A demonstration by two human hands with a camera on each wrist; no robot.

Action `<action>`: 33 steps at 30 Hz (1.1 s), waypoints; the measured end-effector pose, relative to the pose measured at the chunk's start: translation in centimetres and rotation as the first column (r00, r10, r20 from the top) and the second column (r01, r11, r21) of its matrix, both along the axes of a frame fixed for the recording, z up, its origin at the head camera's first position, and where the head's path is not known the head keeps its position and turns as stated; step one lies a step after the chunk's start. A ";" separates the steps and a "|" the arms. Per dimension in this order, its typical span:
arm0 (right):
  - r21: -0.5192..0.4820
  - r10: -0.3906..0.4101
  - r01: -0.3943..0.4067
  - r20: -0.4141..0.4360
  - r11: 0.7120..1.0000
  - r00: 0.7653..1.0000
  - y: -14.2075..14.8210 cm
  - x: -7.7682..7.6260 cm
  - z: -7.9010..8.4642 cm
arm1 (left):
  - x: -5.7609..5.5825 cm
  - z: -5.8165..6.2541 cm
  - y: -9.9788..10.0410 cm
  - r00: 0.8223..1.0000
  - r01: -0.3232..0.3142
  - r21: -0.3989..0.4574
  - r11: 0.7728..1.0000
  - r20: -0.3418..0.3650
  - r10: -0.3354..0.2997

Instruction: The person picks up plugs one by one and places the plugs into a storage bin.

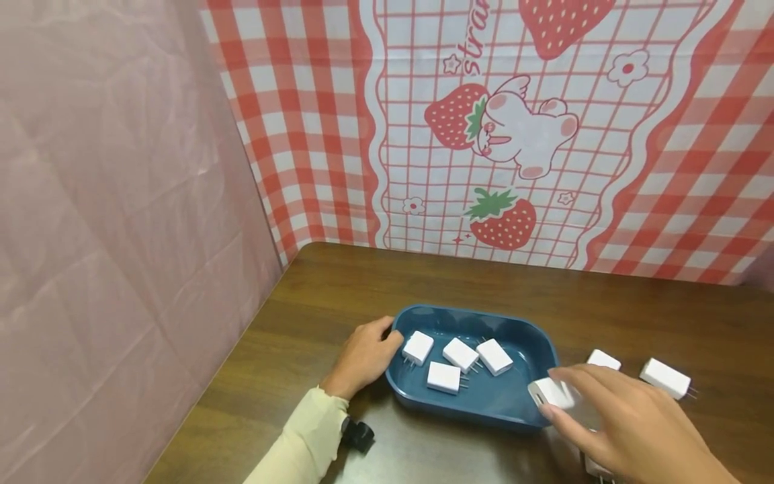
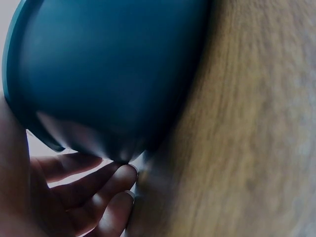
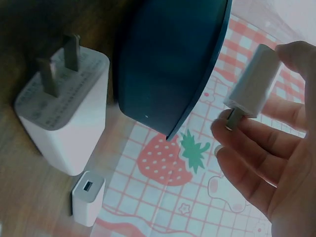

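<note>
My left hand [image 1: 363, 356] grips the left end of a dark blue tray [image 1: 484, 396], thumb at the rim; in the left wrist view its fingers [image 2: 111, 190] lie against the outer wall. Several white plug chargers [image 1: 444, 378] lie scattered inside, their metal prongs pointing various ways. Over the tray's right end, my right hand [image 1: 635, 410] pinches another white charger [image 1: 549, 393] between thumb and fingers. In the right wrist view this charger [image 3: 254, 81] is tilted, with a prong showing near the fingertips.
On the wooden table [image 1: 272, 363], right of the tray, sit more chargers [image 1: 665, 378], one partly hidden beneath my right hand. A charger [image 3: 64, 116] with upright prongs looms close in the right wrist view. A strawberry-print cloth [image 1: 411, 168] hangs behind; a pink cloth [image 1: 121, 235] hangs at left.
</note>
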State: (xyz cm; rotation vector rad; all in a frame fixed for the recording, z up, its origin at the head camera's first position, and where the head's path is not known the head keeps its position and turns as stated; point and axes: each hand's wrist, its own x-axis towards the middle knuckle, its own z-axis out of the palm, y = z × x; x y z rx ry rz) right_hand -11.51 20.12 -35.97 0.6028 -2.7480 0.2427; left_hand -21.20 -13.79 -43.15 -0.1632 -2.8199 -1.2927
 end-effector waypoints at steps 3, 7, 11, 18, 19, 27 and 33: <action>0.001 0.048 -0.048 -0.069 0.999 0.996 -0.3 -0.6 0.0 | 0.0 0.0 -0.1 1.000 -0.001 0.002 1.000 0.000 0.001; 0.032 0.044 -0.043 -0.050 0.999 0.998 -0.8 -1.4 0.2 | 0.0 0.0 -0.1 1.000 -0.003 0.004 1.000 0.013 0.003; 0.064 0.028 -0.029 0.023 0.998 0.999 -1.2 -2.2 0.4 | 0.1 0.1 -0.1 1.000 -0.004 0.001 1.000 0.031 0.004; 0.099 0.099 -0.102 0.034 0.990 0.995 -1.5 -3.2 1.0 | 0.1 0.2 -0.1 1.000 0.004 0.002 1.000 0.022 -0.004; 0.100 0.116 -0.118 0.027 0.988 0.993 -1.6 -3.3 1.1 | 0.0 0.2 -0.1 1.000 0.007 0.005 1.000 0.019 -0.007; 0.109 0.223 -0.227 0.050 0.968 0.974 -2.4 -4.4 1.5 | 0.0 0.1 -0.1 1.000 0.011 -0.002 1.000 -0.001 -0.011; 0.120 0.280 -0.291 0.099 0.949 0.955 -2.9 -5.3 1.7 | 0.0 0.0 -0.3 1.000 0.013 -0.008 1.000 0.003 -0.013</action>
